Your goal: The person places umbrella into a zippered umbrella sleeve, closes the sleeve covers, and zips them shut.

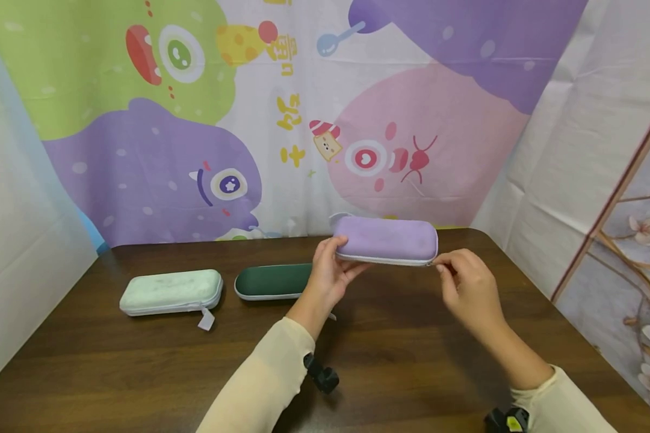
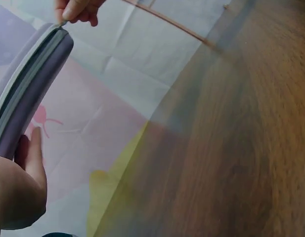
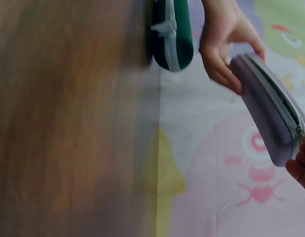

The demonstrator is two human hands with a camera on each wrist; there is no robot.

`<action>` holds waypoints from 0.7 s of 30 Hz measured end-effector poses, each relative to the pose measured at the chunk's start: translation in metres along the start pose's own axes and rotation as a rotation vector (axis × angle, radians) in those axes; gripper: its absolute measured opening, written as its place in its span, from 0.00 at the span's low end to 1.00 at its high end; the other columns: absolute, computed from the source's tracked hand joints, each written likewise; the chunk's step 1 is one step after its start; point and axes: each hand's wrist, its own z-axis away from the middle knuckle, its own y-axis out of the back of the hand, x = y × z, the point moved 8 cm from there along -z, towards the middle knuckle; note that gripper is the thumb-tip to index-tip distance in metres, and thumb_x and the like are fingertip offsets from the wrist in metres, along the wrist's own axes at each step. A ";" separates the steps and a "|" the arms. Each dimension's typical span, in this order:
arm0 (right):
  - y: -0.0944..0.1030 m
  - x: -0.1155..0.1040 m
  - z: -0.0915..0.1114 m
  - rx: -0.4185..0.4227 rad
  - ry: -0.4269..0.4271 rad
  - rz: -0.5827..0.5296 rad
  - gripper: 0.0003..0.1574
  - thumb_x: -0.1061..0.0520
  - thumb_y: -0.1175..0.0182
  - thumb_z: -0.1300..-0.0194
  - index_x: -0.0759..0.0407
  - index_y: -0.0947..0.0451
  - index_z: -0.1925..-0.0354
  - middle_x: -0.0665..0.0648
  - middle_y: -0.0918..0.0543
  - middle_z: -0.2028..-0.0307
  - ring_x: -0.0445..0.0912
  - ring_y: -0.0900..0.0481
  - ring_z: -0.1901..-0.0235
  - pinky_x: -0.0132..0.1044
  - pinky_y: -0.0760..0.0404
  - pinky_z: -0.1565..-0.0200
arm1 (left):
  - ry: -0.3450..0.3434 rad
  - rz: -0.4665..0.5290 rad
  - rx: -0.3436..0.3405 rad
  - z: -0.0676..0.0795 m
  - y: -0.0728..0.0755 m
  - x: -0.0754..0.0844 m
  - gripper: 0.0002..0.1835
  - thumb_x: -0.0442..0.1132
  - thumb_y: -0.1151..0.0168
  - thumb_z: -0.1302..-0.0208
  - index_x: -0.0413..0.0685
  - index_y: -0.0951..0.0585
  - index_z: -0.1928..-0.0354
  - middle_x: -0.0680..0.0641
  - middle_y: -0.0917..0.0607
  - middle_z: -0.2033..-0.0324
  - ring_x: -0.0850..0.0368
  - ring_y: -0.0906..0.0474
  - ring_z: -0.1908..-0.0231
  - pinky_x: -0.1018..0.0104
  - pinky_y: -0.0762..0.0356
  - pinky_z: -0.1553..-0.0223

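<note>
A purple zippered pencil case (image 1: 387,240) is held above the table by my left hand (image 1: 330,273), thumb on its left end and fingers beneath. At the opposite end, my right hand (image 1: 468,288) pinches the zipper pull at the case's corner. Along the side of the case (image 2: 36,74), the left wrist view has a dark gap running between the zipper's edges. The slider (image 3: 299,129) sits at the right-hand end in the right wrist view, right by my fingers. The pull itself is mostly hidden by my fingertips.
On the brown wooden table (image 1: 390,361), a pale green zippered case (image 1: 170,291) with a white tag (image 1: 206,319) lies at the left. A dark green case (image 1: 273,281) lies beside it, partly behind my left hand. A cartoon-printed curtain (image 1: 298,198) hangs behind the table.
</note>
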 end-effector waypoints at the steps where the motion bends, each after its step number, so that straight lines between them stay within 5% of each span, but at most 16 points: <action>1: 0.002 0.005 -0.001 0.005 -0.020 0.011 0.11 0.78 0.36 0.50 0.69 0.21 0.68 0.60 0.21 0.71 0.47 0.28 0.73 0.31 0.34 0.69 | 0.014 -0.016 -0.009 0.000 0.000 0.000 0.14 0.37 0.40 0.39 0.48 0.33 0.55 0.46 0.17 0.62 0.51 0.17 0.67 0.39 0.26 0.48; 10: 0.009 0.041 -0.007 0.045 -0.185 0.052 0.04 0.75 0.37 0.45 0.70 0.20 0.70 0.62 0.21 0.73 0.46 0.27 0.73 0.24 0.35 0.71 | 0.079 -0.065 -0.101 0.008 -0.009 -0.005 0.33 0.28 0.41 0.43 0.53 0.38 0.36 0.42 0.25 0.50 0.49 0.20 0.61 0.46 0.18 0.59; 21: 0.005 0.051 -0.009 0.040 -0.310 0.047 0.03 0.73 0.38 0.44 0.68 0.19 0.71 0.61 0.19 0.75 0.48 0.25 0.76 0.20 0.37 0.72 | 0.051 -0.059 -0.119 0.011 -0.015 -0.009 0.25 0.26 0.41 0.42 0.49 0.32 0.43 0.45 0.21 0.55 0.52 0.18 0.63 0.48 0.16 0.63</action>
